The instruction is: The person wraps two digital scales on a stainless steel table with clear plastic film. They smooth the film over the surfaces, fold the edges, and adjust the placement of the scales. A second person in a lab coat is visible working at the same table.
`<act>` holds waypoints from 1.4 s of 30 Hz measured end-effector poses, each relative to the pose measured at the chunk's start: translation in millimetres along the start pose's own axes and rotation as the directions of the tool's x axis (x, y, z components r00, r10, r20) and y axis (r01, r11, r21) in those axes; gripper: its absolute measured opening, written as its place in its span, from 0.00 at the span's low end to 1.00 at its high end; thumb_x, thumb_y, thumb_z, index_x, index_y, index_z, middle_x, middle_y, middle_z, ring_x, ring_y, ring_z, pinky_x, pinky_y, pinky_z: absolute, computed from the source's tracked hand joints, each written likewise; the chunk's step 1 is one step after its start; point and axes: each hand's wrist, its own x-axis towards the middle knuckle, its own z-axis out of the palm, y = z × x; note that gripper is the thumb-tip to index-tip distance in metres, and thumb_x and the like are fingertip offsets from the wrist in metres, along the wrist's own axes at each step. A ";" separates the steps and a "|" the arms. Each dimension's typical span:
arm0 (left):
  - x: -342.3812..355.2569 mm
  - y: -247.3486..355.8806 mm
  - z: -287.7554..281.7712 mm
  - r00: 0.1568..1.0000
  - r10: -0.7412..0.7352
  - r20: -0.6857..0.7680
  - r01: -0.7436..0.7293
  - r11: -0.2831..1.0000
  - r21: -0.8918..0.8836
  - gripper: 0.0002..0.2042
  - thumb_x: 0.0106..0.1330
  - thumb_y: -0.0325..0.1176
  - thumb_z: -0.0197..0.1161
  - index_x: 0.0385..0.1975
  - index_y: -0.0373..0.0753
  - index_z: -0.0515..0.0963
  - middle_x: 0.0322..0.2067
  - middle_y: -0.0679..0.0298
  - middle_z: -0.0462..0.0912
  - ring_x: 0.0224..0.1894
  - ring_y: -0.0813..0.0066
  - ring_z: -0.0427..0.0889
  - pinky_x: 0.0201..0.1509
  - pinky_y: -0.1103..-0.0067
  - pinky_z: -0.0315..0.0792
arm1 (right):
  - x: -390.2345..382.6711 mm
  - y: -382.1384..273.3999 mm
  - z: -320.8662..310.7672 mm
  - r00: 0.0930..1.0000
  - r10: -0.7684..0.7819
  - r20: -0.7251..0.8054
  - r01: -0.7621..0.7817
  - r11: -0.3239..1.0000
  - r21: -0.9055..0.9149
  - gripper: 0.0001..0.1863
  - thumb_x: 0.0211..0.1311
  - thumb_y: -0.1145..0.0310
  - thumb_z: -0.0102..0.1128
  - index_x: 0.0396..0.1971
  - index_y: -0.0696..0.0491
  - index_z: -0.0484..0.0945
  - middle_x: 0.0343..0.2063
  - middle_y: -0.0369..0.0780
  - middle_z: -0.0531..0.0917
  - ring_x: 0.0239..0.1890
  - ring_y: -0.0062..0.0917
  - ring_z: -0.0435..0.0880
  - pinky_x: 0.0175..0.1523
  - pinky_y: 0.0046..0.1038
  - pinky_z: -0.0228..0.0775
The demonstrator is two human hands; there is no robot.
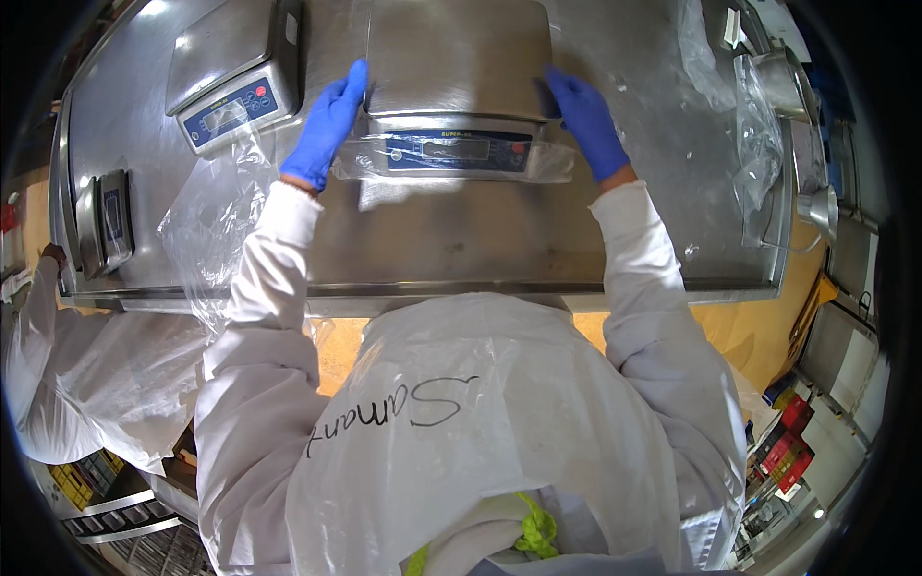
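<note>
A steel bench scale (459, 58) with a blue control panel stands on the metal table in front of me, and clear plastic film (403, 187) lies across its front. My left hand (329, 123), in a blue glove, is closed against the scale's left side. On the opposite side my right hand (588, 127), gloved the same way, grips the right edge, its fingertips partly hidden in shadow there. Both forearms are in white sleeves.
A second scale (223, 58) sits at the far left, a smaller one (104, 223) at the left edge. Clear plastic bags (216, 216) hang over the table's front edge. Metal jugs (783, 84) and more plastic (757, 139) are at right. Another person's sleeve (36, 312) shows at left.
</note>
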 end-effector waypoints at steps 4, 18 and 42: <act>14.5 2.7 24.9 0.994 0.077 -0.083 -0.074 0.997 0.033 0.27 0.58 0.52 0.64 0.31 0.27 0.73 0.28 0.63 0.72 0.31 0.78 0.69 0.38 0.81 0.66 | 27.0 10.7 16.1 0.997 -0.054 -0.052 0.047 0.992 -0.119 0.31 0.55 0.42 0.59 0.26 0.63 0.77 0.18 0.40 0.78 0.21 0.24 0.75 0.31 0.28 0.69; 27.0 3.7 17.5 0.986 0.133 -0.100 -0.119 0.984 0.134 0.18 0.60 0.45 0.65 0.36 0.34 0.75 0.29 0.70 0.73 0.31 0.84 0.68 0.38 0.86 0.65 | 42.5 16.8 11.5 0.995 -0.086 -0.051 0.084 0.996 -0.040 0.26 0.55 0.49 0.63 0.28 0.62 0.76 0.22 0.42 0.79 0.24 0.25 0.76 0.33 0.28 0.68; 29.3 -48.4 -31.1 0.951 0.037 0.307 -0.082 0.987 0.136 0.04 0.59 0.29 0.65 0.27 0.37 0.77 0.24 0.73 0.76 0.28 0.86 0.70 0.36 0.86 0.67 | 11.9 36.2 -33.3 0.950 -0.196 0.244 0.284 0.867 -0.409 0.11 0.51 0.64 0.60 0.32 0.55 0.81 0.28 0.45 0.82 0.31 0.35 0.81 0.40 0.29 0.70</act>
